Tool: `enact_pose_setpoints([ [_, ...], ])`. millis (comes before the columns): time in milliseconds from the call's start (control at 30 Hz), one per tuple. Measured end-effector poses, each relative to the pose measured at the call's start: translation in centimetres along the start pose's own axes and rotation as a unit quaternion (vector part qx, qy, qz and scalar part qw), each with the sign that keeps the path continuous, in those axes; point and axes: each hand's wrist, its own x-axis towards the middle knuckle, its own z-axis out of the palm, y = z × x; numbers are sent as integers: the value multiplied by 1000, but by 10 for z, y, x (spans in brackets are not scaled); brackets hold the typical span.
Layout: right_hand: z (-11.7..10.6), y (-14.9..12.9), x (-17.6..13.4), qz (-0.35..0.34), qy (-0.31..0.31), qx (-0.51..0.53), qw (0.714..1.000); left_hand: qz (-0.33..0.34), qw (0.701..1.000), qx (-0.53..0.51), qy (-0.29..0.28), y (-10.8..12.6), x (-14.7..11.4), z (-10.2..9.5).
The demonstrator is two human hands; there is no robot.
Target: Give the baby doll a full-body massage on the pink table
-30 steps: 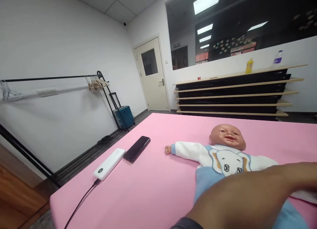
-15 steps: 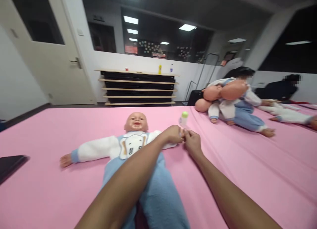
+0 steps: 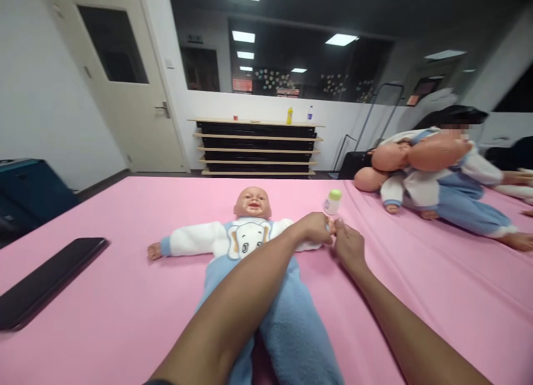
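A baby doll (image 3: 249, 238) in a white and blue elephant outfit lies face up in front of me, its arms spread out. My left hand (image 3: 314, 228) reaches across its body and is closed around the cuff end of the doll's arm on the right side. Close against it, my right hand (image 3: 350, 247) is closed with thumb and fingers pinched on the doll's hand (image 3: 332, 225), which shows only in part between my hands. Just beyond them stands a small white bottle (image 3: 332, 202) with a green cap. My left forearm covers part of the doll's belly and leg.
A pink sheet (image 3: 137, 318) covers the table. At left lies a flat black object (image 3: 52, 282), with a dark teal case (image 3: 31, 193) beyond the edge. More dolls (image 3: 433, 168) are piled at right near another person (image 3: 483, 163). A shelf unit (image 3: 258, 146) stands by the far wall.
The view has swung left, so everything sits further right in the picture and the teal case has come into sight. Both hands keep their hold at the doll's hand, with little visible movement.
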Motion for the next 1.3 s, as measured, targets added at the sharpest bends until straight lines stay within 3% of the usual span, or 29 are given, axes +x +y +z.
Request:
enact_pose_setpoints([
  [200, -1, 3, 4, 55, -23, 66, 996, 9, 1000, 5, 7, 0, 0, -1],
  [367, -4, 7, 4, 18, -25, 19, 999, 21, 999, 23, -8, -1, 1, 1],
  [533, -1, 11, 7, 35, 32, -4, 999, 30, 999, 9, -33, -3, 5, 2],
  [667, 2, 8, 7, 4, -1, -18, 1000, 24, 999, -14, -20, 1, 1, -2],
  [767, 2, -2, 2, 24, 11, -4, 1000, -4, 1000, -24, -9, 11, -7, -6],
  [900, 6, -7, 1, 67, 12, 73, 995, 11, 999, -52, -1, 9, -6, -4],
  [1100, 6, -4, 0, 15, 18, 71, 997, -3, 998, -59, -2, -2, 5, 1],
  [1300, 6, -6, 0, 46, 14, 80, 996, -34, 997, -63, -19, -1, 5, 2],
])
